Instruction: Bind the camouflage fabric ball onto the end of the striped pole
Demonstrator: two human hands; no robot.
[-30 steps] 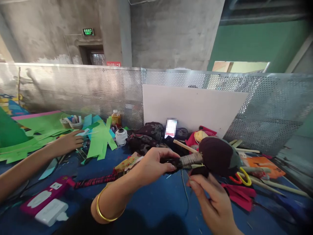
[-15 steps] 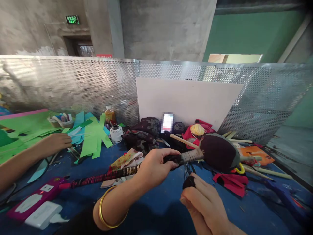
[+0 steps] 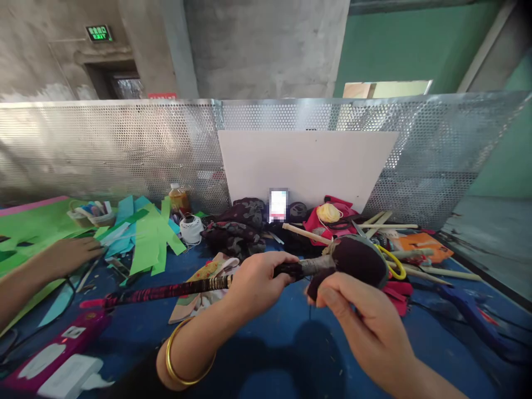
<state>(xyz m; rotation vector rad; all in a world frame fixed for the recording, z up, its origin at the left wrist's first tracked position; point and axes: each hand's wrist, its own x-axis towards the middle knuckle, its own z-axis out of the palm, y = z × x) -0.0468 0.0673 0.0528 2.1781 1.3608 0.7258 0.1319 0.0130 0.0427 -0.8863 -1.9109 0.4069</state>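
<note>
My left hand [image 3: 257, 282], with a gold bangle at the wrist, is closed round a long wrapped stick [image 3: 166, 291]. Bands of dark, red and cream thread cover its left part, while grey winding shows right of my fingers. At its right end sits a round padded head [image 3: 361, 261] in dark cloth, so the whole looks like a mallet. My right hand [image 3: 366, 316] is closed on a small dark bundle [image 3: 318, 284], apparently thread, just below the grey winding. Whether a strand links bundle and stick I cannot make out.
At the left, another person's hand [image 3: 68, 257] rests by green paper strips [image 3: 145, 244]. A purple power strip [image 3: 54, 352] lies front left. Behind are a white thread spool [image 3: 191, 229], a lit phone [image 3: 277, 206] and yellow yarn [image 3: 328, 213]. Scissors [image 3: 393, 263] and a blue glue gun [image 3: 469, 313] lie right.
My right hand has risen with the dark bundle to just beneath the stick's grey winding. My left hand keeps its hold. The view has shifted slightly to the right.
</note>
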